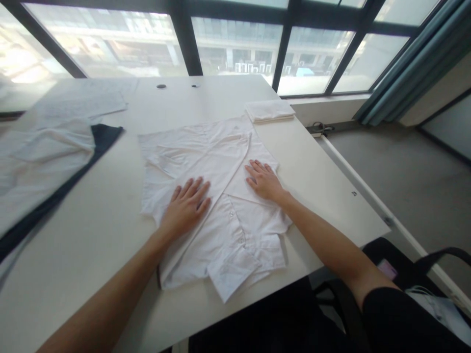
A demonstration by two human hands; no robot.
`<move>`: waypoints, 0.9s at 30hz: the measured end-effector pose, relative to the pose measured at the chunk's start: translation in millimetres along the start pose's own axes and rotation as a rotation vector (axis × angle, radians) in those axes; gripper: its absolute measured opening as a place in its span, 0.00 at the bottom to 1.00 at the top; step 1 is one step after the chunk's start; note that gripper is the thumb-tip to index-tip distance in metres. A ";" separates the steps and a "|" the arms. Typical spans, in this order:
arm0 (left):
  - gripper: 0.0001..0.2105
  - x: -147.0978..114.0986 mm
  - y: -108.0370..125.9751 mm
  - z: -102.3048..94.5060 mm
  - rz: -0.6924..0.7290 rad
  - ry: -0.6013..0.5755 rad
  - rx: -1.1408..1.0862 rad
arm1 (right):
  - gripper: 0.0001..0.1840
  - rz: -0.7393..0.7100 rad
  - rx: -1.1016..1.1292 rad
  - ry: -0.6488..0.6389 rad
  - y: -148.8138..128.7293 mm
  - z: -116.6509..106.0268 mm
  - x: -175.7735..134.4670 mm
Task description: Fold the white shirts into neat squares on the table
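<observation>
A white shirt (198,152) lies spread on the white table, with its sleeves laid across the body. Its collar (235,272) points toward me at the near edge, and a row of small buttons shows just beyond it. My left hand (187,203) rests flat on the shirt's left part, fingers spread. On the right side of the cloth lies my right hand (265,181), also flat with its fingers apart. Neither hand grips the fabric. What lies beneath the palms is hidden.
A folded white cloth (270,110) sits at the shirt's far right corner. White and dark garments (47,152) are heaped on the left of the table (312,171). Windows (235,49) stand behind. A black chair (336,304) is at the near right.
</observation>
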State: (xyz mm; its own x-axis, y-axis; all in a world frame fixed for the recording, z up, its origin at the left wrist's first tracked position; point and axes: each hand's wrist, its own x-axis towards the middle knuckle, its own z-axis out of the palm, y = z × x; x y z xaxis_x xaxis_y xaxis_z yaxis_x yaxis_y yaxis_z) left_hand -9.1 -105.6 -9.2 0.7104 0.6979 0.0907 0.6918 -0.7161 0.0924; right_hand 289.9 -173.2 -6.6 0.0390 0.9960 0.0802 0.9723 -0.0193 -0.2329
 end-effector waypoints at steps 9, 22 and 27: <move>0.27 -1.8 0.8 -0.1 -0.008 -0.002 -0.019 | 0.31 0.083 -0.052 -0.009 33.6 -7.8 8.4; 0.27 -2.0 1.3 -1.2 -0.009 -0.005 -0.032 | 0.33 -0.173 0.001 -0.088 -19.1 2.7 -2.9; 0.27 -2.0 0.1 -0.9 -0.008 -0.009 -0.030 | 0.33 -0.012 -0.045 -0.063 -3.2 -0.2 5.5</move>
State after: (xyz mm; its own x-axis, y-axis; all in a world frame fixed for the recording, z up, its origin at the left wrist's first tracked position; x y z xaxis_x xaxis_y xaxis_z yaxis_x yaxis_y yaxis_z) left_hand -10.6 -107.1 -8.4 0.7058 0.7038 0.0807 0.6937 -0.7098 0.1225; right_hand 287.0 -167.7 -5.2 0.0137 0.9997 0.0213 0.9820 -0.0094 -0.1884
